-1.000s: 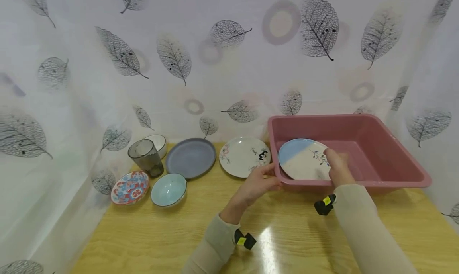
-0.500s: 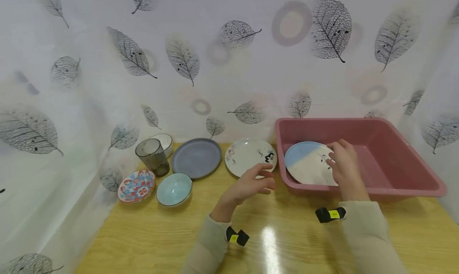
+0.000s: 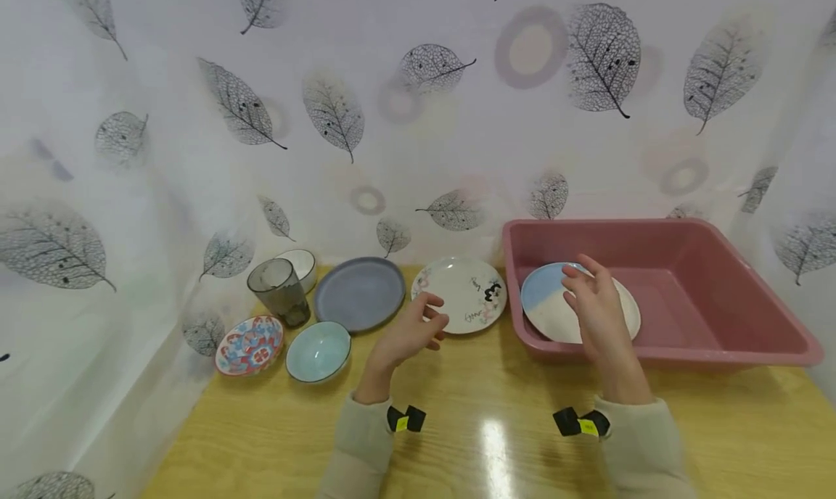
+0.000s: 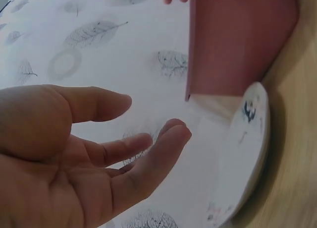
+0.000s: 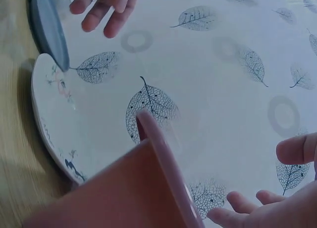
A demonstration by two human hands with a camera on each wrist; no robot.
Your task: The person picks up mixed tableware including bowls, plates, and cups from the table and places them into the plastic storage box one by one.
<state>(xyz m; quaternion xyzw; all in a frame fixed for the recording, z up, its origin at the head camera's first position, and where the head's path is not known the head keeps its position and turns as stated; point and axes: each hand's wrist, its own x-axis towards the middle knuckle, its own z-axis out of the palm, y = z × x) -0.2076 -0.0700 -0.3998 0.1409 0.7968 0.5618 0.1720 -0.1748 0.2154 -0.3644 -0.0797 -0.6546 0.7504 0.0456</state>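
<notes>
In the head view my left hand hovers in front of the white plate with black and pink designs, its fingers loosely bent around nothing. My right hand is raised over the near rim of the pink basin, fingers spread and holding nothing. Inside the basin at its left side lies a blue and cream plate, partly covered by that hand. The left wrist view shows the left palm with thumb and fingers apart, the white plate beyond it.
Left of the white plate sit a grey-blue plate, a smoky glass and a white bowl. A light blue bowl and a red-and-blue patterned dish stand nearer. A leaf-print curtain hangs behind the wooden table.
My left hand has left the basin's rim and moved left. My right hand has released the blue and cream plate in the basin and drawn back toward me and slightly left.
</notes>
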